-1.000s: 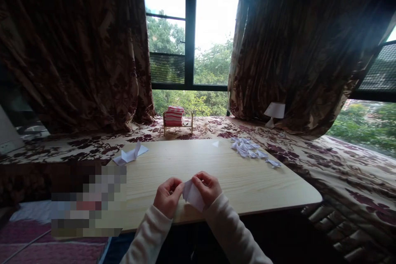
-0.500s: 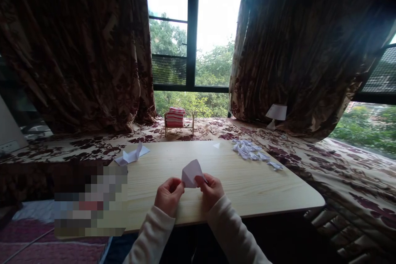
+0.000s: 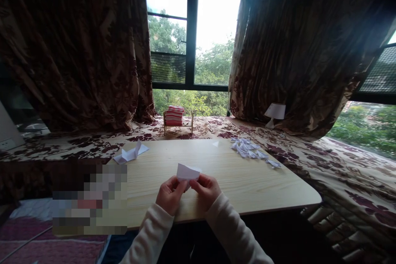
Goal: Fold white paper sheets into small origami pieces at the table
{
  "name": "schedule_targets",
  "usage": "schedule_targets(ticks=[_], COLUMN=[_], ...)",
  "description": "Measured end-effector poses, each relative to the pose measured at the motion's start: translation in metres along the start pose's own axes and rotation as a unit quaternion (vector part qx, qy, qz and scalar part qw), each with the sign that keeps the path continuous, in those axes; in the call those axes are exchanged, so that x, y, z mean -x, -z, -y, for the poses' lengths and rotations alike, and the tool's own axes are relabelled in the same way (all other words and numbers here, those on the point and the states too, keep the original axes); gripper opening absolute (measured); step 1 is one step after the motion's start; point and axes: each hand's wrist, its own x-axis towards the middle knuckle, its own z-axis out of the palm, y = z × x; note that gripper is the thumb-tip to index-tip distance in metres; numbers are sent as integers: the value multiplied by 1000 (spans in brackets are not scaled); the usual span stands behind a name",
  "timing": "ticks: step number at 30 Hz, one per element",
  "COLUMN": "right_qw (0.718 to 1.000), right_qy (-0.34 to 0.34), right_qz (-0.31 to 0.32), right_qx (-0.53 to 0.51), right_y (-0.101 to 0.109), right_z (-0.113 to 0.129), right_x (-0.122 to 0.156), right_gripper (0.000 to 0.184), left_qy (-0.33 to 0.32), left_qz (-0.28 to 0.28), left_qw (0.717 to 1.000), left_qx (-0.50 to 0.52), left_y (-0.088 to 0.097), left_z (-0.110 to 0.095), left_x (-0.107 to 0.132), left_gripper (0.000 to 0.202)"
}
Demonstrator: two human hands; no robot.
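Observation:
A small folded sheet of white paper (image 3: 187,172) is held up just above the near middle of the pale wooden table (image 3: 253,187). My left hand (image 3: 169,194) pinches its lower left part between thumb and fingers. At the lower right, my right hand (image 3: 206,189) grips the same paper, its thumb close to the left thumb. The upper edge of the paper stands up toward the window; its lower part is hidden behind my thumbs.
Several folded white paper pieces (image 3: 247,148) lie at the table's back right. Partly folded paper sheets (image 3: 131,154) lie at the back left. Beyond are a small rack (image 3: 178,125) with striped cloths and a white lamp (image 3: 275,111). A blurred patch (image 3: 93,202) covers the left side.
The paper has turned in my hands, from a raised point to a wider, lower shape with a nearly straight top edge. Both thumbs have come closer together. The view has shifted slightly.

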Motion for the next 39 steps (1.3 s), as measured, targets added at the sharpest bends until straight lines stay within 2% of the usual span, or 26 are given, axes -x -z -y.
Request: schedule_targets(ticks=[3, 8, 13, 17, 20, 23, 26, 29, 32, 36, 39], right_qw=[1000, 995, 993, 991, 991, 993, 990, 979, 965, 941, 921], right_qy=[4, -16, -29, -53, -66, -65, -44, -27, -13, 17, 56], right_qz=[9, -28, -48, -42, -45, -50, -82, -129, -136, -127, -122], right_qx=[6, 92, 107, 112, 106, 90, 102, 153, 225, 314, 366], right_y=[-1, -3, -3, -2, 2, 7, 13, 18, 21, 23, 25], right_z=[2, 4, 5, 7, 9, 8, 4, 4, 9, 19, 22], right_x=[1, 1, 1, 1, 2, 5, 14, 27, 43, 60, 63], right_gripper=[18, 26, 30, 30, 27, 27, 28, 41, 54, 52, 41], left_qy=[0, 7, 18, 15, 17, 20, -2, -41, -57, -30, -16], left_qz=[-5, -13, -15, -16, 18, 89, 134, 150, 166, 169, 160], left_qw=[1000, 999, 998, 997, 995, 990, 974, 954, 937, 923, 920], left_qx=[-5, -34, -56, -78, -92, -110, -183, -257, -301, -344, -358], left_y=[1, 6, 7, 9, 10, 11, 12, 13, 13, 12, 10], left_z=[-4, -8, -10, -12, -15, -16, -16, -18, -24, -30, -30], left_x=[1, 2, 1, 1, 2, 4, 6, 8, 12, 18, 22], left_gripper=[25, 27, 33, 36, 34, 31, 29, 27, 24, 17, 16])
